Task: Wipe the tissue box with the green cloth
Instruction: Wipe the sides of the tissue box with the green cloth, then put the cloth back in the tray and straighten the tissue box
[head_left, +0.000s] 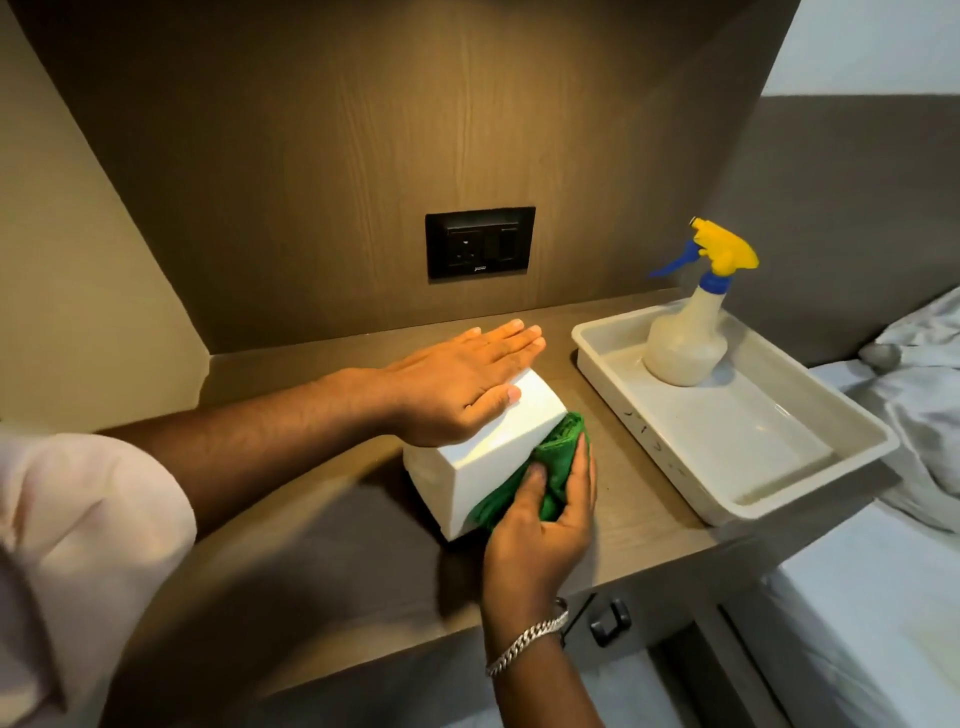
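The left hand (457, 384) is laid flat on top of the tissue box (483, 457), fingers (511, 338) extended and open past its far edge. The box stands on the bench (322, 545). The green cloth (540, 473) is pressed against the box's right side, gripped by the closed fingers of the right hand (545, 525). A tray (779, 457) holding a spray bottle (691, 332) is set further right.

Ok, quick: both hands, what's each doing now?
Left hand: open, flat on top of the tissue box.
Right hand: closed on the green cloth, against the box's side.
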